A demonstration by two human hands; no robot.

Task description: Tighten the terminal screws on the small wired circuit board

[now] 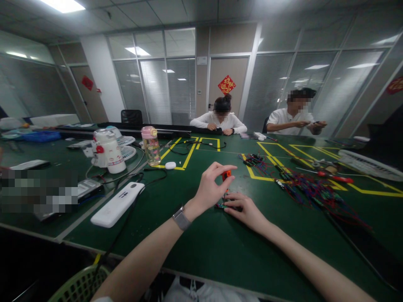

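Note:
My left hand (209, 186), with a grey-strapped watch on the wrist, is raised over the green table. Its thumb and fingers close around the red-and-black handle of a screwdriver (227, 173), whose shaft points down. Low beside the shaft, my right hand (247, 211) presses its fingers together on a small circuit board (220, 206) at the tabletop. The right fingers cover most of the board. Whether the screwdriver's tip touches it I cannot tell.
Small boards with red and blue wires (302, 186) lie in a heap on the right. A white power bank (118, 204), a white jug (110, 151) and a pink-lidded bottle (151, 147) stand leftward. Yellow tape (267, 179) marks the table. Two people sit opposite.

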